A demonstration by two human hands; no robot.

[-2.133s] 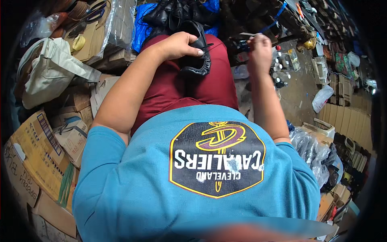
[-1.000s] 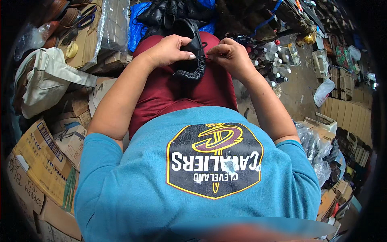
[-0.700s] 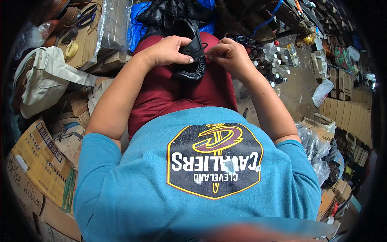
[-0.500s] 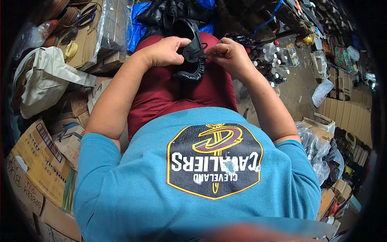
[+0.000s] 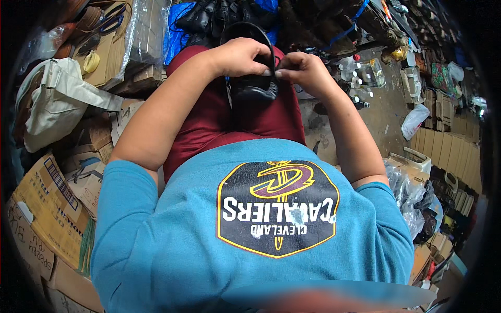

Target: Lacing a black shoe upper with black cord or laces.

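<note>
A black shoe [image 5: 254, 94] rests between my thighs on my dark red trousers [image 5: 198, 122], its rounded toe towards me. My left hand [image 5: 241, 56] is closed on the upper at the shoe's opening, with thumb and fingers around the raised edge. At the right side of that edge, my right hand [image 5: 305, 72] pinches with thumb and forefinger, the tips close to my left thumb. What lies between the right fingertips is too small and dark to make out. Part of the shoe's inside is hidden by my left hand.
Several black shoes [image 5: 219, 18] lie on a blue sheet [image 5: 176, 26] beyond my knees. Small bottles [image 5: 360, 83] stand on the floor at the right. To the left are a cream cloth bag [image 5: 52, 104] and cardboard boxes [image 5: 52, 203]; plastic bags [image 5: 409, 193] are at the right.
The shoe has tilted and turned, so its stitched toe seam shows less. My left hand has shifted right and slightly up. Both hands' fingertips are now closer together at the shoe's edge.
</note>
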